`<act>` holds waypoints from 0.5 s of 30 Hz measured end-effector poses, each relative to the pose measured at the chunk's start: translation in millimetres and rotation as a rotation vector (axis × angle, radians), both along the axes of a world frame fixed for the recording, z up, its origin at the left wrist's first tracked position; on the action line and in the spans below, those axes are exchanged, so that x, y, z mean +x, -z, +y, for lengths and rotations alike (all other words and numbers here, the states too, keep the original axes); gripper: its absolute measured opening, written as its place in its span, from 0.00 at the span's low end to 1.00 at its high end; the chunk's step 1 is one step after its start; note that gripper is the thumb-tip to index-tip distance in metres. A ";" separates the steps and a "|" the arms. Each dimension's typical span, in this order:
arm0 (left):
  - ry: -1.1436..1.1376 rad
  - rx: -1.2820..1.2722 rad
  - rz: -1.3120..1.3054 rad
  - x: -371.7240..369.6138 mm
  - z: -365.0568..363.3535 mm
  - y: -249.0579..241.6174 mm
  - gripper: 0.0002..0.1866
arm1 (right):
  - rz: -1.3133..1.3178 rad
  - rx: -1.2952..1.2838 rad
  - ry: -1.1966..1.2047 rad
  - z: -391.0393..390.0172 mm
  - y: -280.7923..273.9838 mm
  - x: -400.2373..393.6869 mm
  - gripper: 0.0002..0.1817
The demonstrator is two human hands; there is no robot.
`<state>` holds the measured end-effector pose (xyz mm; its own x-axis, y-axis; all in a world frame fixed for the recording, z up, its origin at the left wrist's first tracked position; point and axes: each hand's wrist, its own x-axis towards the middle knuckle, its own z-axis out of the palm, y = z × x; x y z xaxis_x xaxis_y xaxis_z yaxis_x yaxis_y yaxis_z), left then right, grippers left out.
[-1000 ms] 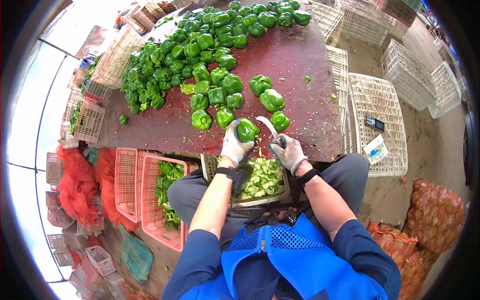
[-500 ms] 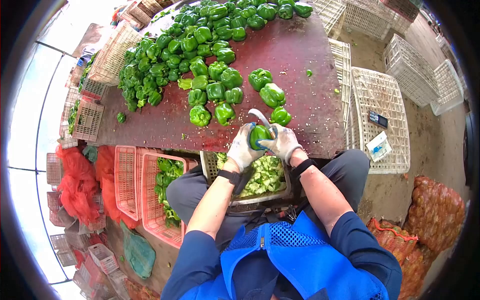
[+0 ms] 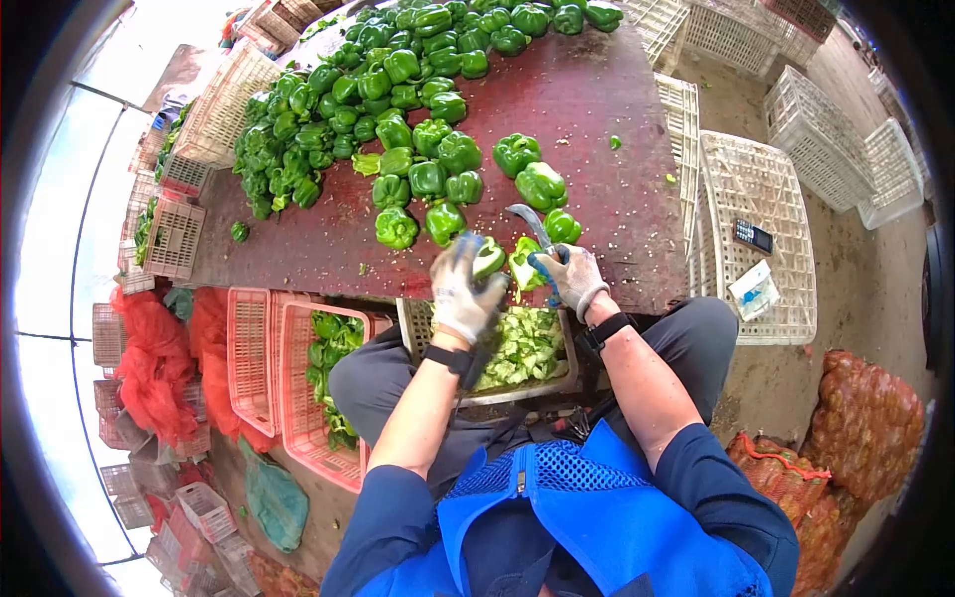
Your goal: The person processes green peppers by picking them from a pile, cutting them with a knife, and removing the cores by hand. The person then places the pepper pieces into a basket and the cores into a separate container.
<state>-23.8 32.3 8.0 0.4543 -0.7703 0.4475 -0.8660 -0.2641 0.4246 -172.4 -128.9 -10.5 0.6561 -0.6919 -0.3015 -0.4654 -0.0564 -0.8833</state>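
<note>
Gloved and somewhat blurred, my left hand [image 3: 464, 291] holds one piece of a split green pepper [image 3: 488, 258] at the near edge of the red table [image 3: 597, 119]. My right hand [image 3: 575, 279] is closed around a curved knife [image 3: 531, 225], its blade pointing up and left. The other pepper piece [image 3: 524, 267], pale inside, is against my right hand's fingers. Whole green peppers [image 3: 428, 179] lie just beyond both hands. Below the table edge, between my knees, a crate of pale green pepper scraps [image 3: 527, 348] stands.
A big pile of peppers [image 3: 378, 85] covers the table's far left. Pink crates [image 3: 288, 398] with peppers stand at the left. On the right, an upturned white crate [image 3: 756, 189] bears a phone [image 3: 753, 237] and a packet [image 3: 754, 291]. Filled net sacks [image 3: 863, 423] lie lower right.
The pepper that was whole between both hands is now in two pieces. My left hand has moved left with one piece; my right hand has shifted slightly right with the knife.
</note>
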 end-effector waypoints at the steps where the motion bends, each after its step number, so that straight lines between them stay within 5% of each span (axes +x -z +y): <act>1: 0.064 0.068 -0.011 -10.8 -1.0 -3.3 0.39 | -0.006 -0.004 0.001 0.7 0.7 -0.6 0.24; 4: 0.106 0.264 0.080 -39.4 -12.9 -1.2 0.39 | -0.054 0.025 0.017 1.3 20.6 0.1 0.23; 15: 0.148 0.152 -0.004 -35.9 -33.3 33.6 0.35 | 0.013 -0.004 -0.009 -1.7 19.9 0.7 0.21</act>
<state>-59.7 -1.0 -25.6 0.3292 -0.8874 0.3226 -0.9019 -0.1942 0.3859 -171.7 -130.6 -30.4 0.6584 -0.6872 -0.3070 -0.4761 -0.0644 -0.8770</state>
